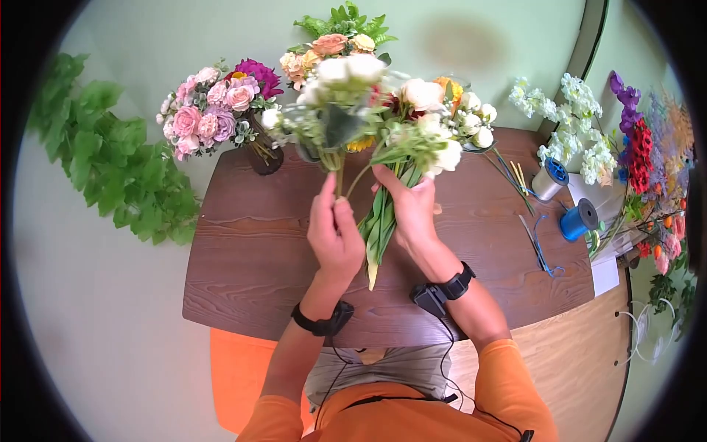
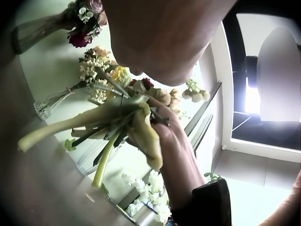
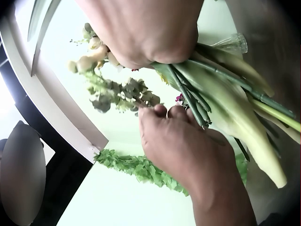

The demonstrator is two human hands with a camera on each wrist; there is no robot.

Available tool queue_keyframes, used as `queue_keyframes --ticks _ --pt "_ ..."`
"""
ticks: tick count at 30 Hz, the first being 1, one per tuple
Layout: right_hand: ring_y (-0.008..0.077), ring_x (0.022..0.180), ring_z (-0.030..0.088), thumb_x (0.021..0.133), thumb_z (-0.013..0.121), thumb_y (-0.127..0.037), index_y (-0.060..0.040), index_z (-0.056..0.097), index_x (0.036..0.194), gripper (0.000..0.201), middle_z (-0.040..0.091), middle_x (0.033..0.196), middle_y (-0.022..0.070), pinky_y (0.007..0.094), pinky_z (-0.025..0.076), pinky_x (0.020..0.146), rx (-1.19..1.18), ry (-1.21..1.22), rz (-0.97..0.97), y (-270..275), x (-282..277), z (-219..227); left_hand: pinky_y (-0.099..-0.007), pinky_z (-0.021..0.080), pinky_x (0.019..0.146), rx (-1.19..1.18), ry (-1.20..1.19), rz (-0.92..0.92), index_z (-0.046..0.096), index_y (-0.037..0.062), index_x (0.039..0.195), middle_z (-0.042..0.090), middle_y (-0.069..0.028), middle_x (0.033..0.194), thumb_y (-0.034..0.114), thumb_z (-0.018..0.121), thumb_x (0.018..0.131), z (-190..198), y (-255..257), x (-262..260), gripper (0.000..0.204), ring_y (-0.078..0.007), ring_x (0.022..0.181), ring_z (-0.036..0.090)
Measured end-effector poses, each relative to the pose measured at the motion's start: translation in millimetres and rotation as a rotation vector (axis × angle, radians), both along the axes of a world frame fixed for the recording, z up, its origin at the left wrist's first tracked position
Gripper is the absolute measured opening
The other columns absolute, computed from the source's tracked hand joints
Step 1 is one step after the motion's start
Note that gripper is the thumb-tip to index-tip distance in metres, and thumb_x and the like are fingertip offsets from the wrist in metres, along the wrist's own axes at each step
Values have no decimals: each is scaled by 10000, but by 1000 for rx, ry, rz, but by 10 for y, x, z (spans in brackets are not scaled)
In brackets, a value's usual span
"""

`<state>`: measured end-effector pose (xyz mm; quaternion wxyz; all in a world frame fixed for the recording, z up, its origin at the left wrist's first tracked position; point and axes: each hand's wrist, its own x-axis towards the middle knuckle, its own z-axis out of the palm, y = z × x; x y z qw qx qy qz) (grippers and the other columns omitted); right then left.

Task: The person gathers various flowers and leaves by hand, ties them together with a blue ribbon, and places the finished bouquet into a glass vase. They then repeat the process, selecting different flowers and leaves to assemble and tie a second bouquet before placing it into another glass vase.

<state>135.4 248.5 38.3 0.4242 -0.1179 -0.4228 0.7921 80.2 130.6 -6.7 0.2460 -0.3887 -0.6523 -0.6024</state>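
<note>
My right hand (image 1: 414, 210) grips a bouquet by its gathered green stems (image 1: 383, 221), which slant down toward me over the table. White and cream flowers (image 1: 434, 132) fan out above that hand. My left hand (image 1: 335, 236) pinches the stem of a blurred white-flowered spray (image 1: 346, 77) with grey-green leaves, held upright just left of the bouquet. In the right wrist view the left hand (image 3: 183, 146) has its fingers curled at a leafy sprig (image 3: 122, 94), beside the cut stem ends. Thick pale stems (image 2: 70, 125) stick out below the right hand in the left wrist view.
A vase of pink and purple flowers (image 1: 213, 110) stands at the back left, peach roses (image 1: 328, 46) at the back. On the right of the brown table (image 1: 250, 258) are ribbon spools (image 1: 578, 219), loose stems and blue ties (image 1: 543, 254). More flowers (image 1: 641, 155) crowd the right side.
</note>
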Motion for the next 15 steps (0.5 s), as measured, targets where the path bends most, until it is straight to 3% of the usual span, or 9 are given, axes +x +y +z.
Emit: queue_keyframes --ticks 1,2,3,6,8,10,11,12,15 --pt "118 673 634 875 760 7 -53 495 1188 415 669 936 36 261 534 594 25 -42 45 1 12 4 -212 438 594 -25 97 26 487 -32 1458 560 9 865 60 492 1050 25 74 7 418 -58 660 505" --pt "105 695 634 882 751 17 -46 534 1158 357 675 962 55 258 527 571 -11 -72 96 -25 48 44 -330 512 661 -29 -54 -40 578 -44 1357 649 -134 935 42 555 1002 97 99 99 366 -217 730 623" --pt "105 695 634 882 751 17 -46 534 1158 357 675 962 55 258 527 571 -9 -71 96 -48 47 42 -345 531 678 -73 -41 -35 598 -37 1336 674 -142 964 40 576 992 102 119 94 353 -236 763 660" --pt "94 675 618 898 726 36 -49 504 1195 381 655 942 44 238 519 561 -38 44 123 -84 10 23 -342 536 691 -52 -13 -25 603 -32 1332 674 -132 930 38 603 979 132 165 140 360 -252 762 668" --pt "99 697 622 902 718 40 -50 491 1214 396 654 972 50 239 528 589 -44 57 139 -67 4 0 -348 530 706 16 -168 -88 611 -25 1324 667 -135 903 43 624 967 246 149 229 364 -262 783 659" --pt "105 720 626 905 710 44 -51 479 1233 412 652 1001 56 241 538 616 -53 69 155 -62 1 -16 -354 525 704 -30 -89 -51 618 -23 1317 658 -131 890 44 631 962 311 152 202 362 -259 786 652" --pt "114 771 636 908 706 41 -53 472 1244 419 648 1027 61 253 550 666 -60 83 146 -68 -5 -21 -360 520 702 -76 -9 -13 624 -22 1310 650 -127 877 45 639 957 347 156 183 360 -256 788 645" --pt "123 823 647 912 701 37 -54 465 1255 426 643 1053 66 266 563 715 -68 98 139 -78 -12 -25 -322 510 752 -110 51 23 626 -20 1322 632 -86 885 39 614 981 388 174 192 346 -188 815 620" --pt "143 934 660 908 717 7 -53 458 1268 448 637 1096 72 300 572 802 -156 109 222 -67 33 -57 -340 495 775 -172 29 39 626 -17 1321 602 -119 957 41 626 972 342 192 180 353 -221 858 586"
